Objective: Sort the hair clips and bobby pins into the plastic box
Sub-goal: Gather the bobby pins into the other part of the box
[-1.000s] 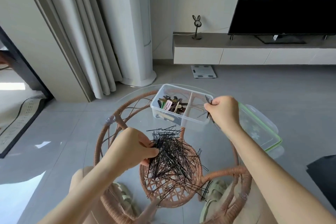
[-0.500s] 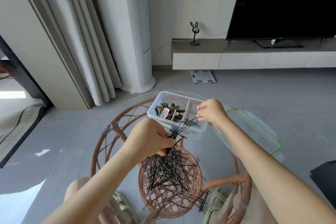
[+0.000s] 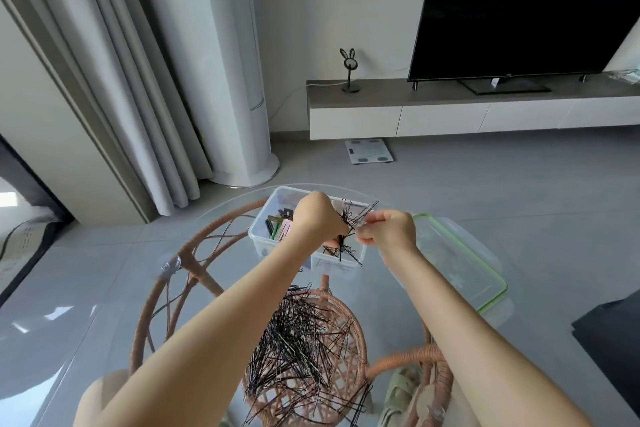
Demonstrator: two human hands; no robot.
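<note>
The sorting looks well under way but far from finished: coloured clips (image 3: 278, 226) already lie in the left compartment of the box (image 3: 265, 246), which sits at the far side of the glass desk (image 3: 114, 333), and a few pins lie in the right one, yet a big heap of pins (image 3: 298, 340) remains on the near part of the desk, over the woven cane frame showing through the glass. The left hand (image 3: 317, 222) hangs over the box with its fingers closed on a bristling bunch (image 3: 349, 218) of pins, and the right hand (image 3: 389, 230) is pinched on a strand or two sticking out of that bunch (likely teasing them free). The green-rimmed lid (image 3: 464, 263) lies just right of the box, clear of the work. I see nothing barring the way, though the tangled pins may snag and spill onto the grey floor (image 3: 519, 191).
</note>
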